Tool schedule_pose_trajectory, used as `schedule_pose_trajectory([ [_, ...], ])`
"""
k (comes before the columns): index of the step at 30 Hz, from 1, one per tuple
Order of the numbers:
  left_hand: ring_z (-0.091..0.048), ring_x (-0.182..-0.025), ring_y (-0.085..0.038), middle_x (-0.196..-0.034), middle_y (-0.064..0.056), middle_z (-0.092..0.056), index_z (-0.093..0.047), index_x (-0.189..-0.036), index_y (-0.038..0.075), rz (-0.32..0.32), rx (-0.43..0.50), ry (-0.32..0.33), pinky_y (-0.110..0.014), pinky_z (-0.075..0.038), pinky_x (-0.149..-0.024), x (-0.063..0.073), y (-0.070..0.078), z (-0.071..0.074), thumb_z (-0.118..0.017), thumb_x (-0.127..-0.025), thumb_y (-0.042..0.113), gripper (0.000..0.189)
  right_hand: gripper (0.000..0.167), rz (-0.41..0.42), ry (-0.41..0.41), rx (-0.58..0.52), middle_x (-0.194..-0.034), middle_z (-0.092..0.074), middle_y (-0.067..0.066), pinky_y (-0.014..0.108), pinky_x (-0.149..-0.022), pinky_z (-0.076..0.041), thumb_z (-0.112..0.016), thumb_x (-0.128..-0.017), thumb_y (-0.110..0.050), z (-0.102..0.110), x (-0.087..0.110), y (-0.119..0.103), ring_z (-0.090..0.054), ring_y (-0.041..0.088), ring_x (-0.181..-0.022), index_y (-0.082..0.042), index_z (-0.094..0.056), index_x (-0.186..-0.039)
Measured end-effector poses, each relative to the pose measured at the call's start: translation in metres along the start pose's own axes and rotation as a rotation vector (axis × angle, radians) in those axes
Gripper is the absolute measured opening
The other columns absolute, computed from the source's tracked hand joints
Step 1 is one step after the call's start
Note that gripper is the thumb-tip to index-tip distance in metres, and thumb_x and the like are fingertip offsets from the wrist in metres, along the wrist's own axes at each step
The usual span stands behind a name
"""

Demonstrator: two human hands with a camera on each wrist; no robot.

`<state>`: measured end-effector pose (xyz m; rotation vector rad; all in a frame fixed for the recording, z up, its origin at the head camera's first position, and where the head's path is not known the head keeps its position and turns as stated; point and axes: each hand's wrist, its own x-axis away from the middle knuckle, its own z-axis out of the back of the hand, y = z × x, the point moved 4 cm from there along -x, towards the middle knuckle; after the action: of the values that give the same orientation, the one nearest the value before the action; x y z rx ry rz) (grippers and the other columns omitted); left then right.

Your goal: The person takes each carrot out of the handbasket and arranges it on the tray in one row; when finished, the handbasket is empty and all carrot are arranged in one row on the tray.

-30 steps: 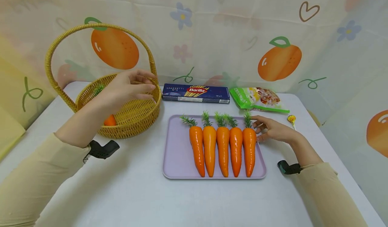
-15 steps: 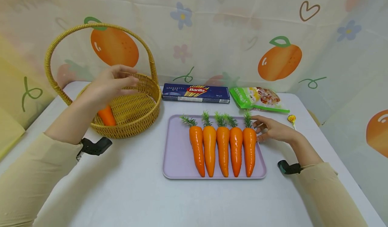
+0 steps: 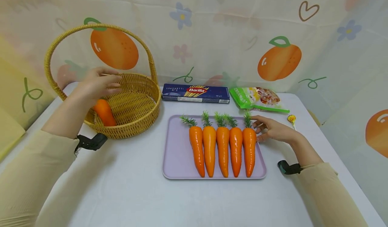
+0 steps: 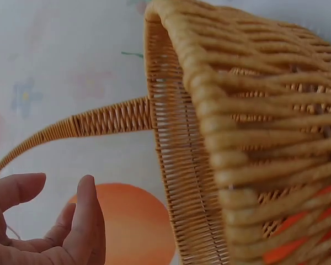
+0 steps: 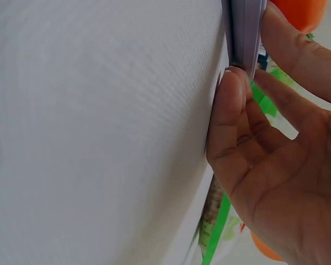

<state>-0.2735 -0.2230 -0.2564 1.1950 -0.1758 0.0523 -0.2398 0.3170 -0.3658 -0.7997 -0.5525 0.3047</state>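
My left hand (image 3: 97, 85) is raised over the left side of the wicker basket (image 3: 136, 127), its fingers loosely bent with nothing between them. Inside the basket, partly behind that hand, lies an orange carrot (image 3: 104, 112); its top is hidden. The left wrist view shows the same hand (image 4: 49, 226) apart from the basket's rim (image 4: 204, 110). My right hand (image 3: 274, 129) holds the right edge of a lilac tray (image 3: 179, 153). In the right wrist view its thumb is on the rim and its curled fingertips are low against the tray's side (image 5: 245, 33).
Several carrots (image 3: 222, 149) with green tops lie side by side on the tray. Behind it are a blue spaghetti box (image 3: 195, 94) and a green food bag (image 3: 259, 99). A lollipop (image 3: 291, 119) lies beyond the right hand. The basket's tall handle (image 3: 100, 25) arches overhead.
The left hand has moved left across the basket, uncovering more of the carrot's lower part and hiding its green top. The right hand, tray and carrots have stayed put.
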Motion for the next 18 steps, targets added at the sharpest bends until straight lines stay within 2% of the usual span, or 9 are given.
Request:
schedule_pose_trajectory([
  [4,-0.060,-0.083,0.004,-0.118,0.005,-0.042,-0.035,-0.140,0.006,0.023,-0.017,0.018,-0.011,-0.057,-0.082,-0.002,-0.004,0.008,-0.048,-0.101,0.037,0.051,0.082,-0.003,-0.002,-0.001,-0.127,-0.044,0.022,0.019,-0.081,-0.054,-0.071,-0.081,-0.005,0.000,0.000,0.000,-0.051,0.024,-0.105,0.001,-0.027,-0.150],
  [7,-0.058,-0.085,0.004,-0.119,0.007,-0.041,-0.020,-0.152,-0.002,0.048,-0.044,0.014,-0.011,-0.056,-0.084,-0.004,-0.005,0.013,-0.044,-0.102,0.040,0.070,0.081,-0.002,0.000,0.006,-0.127,-0.044,0.022,0.019,-0.082,-0.054,-0.071,-0.081,-0.005,0.000,0.001,-0.001,-0.051,0.024,-0.105,0.001,-0.028,-0.150],
  [10,-0.055,-0.088,0.003,-0.123,0.004,-0.040,-0.012,-0.155,-0.002,0.087,-0.052,0.024,-0.010,-0.055,-0.084,-0.007,-0.004,0.018,-0.043,-0.101,0.043,0.077,0.081,0.001,0.004,0.012,-0.127,-0.045,0.022,0.019,-0.081,-0.054,-0.071,-0.082,-0.006,0.001,0.001,-0.001,-0.051,0.024,-0.105,0.001,-0.028,-0.150],
  [12,-0.052,-0.094,-0.002,-0.139,-0.009,-0.040,-0.009,-0.157,0.000,0.121,-0.046,0.032,-0.009,-0.054,-0.083,-0.009,-0.001,0.020,-0.043,-0.100,0.046,0.080,0.081,0.000,0.008,0.017,-0.126,-0.045,0.022,0.019,-0.081,-0.054,-0.072,-0.082,-0.006,0.002,0.001,0.000,-0.051,0.023,-0.105,0.000,-0.028,-0.150],
  [14,-0.050,-0.101,-0.007,-0.155,-0.021,-0.029,-0.007,-0.158,0.003,0.157,-0.039,0.049,-0.009,-0.054,-0.082,-0.010,0.001,0.021,-0.044,-0.099,0.049,0.083,0.081,0.000,0.009,0.018,-0.126,-0.045,0.022,0.020,-0.081,-0.054,-0.072,-0.083,-0.006,0.002,0.002,0.000,-0.052,0.022,-0.104,0.000,-0.028,-0.150],
  [16,-0.046,-0.105,-0.010,-0.163,-0.023,-0.013,-0.004,-0.158,0.004,0.190,-0.029,0.058,-0.009,-0.054,-0.081,-0.011,0.003,0.022,-0.045,-0.098,0.051,0.086,0.081,0.000,0.010,0.019,-0.126,-0.045,0.022,0.020,-0.080,-0.054,-0.072,-0.082,-0.006,0.003,0.002,0.000,-0.052,0.022,-0.104,0.001,-0.028,-0.150],
  [18,-0.045,-0.103,-0.011,-0.161,-0.026,-0.015,-0.006,-0.159,0.006,0.208,-0.039,0.065,-0.012,-0.054,-0.083,-0.012,0.003,0.022,-0.044,-0.097,0.052,0.086,0.081,0.001,0.011,0.019,-0.126,-0.045,0.022,0.020,-0.080,-0.054,-0.071,-0.082,-0.005,0.003,0.002,0.001,-0.052,0.021,-0.103,0.001,-0.028,-0.150],
])
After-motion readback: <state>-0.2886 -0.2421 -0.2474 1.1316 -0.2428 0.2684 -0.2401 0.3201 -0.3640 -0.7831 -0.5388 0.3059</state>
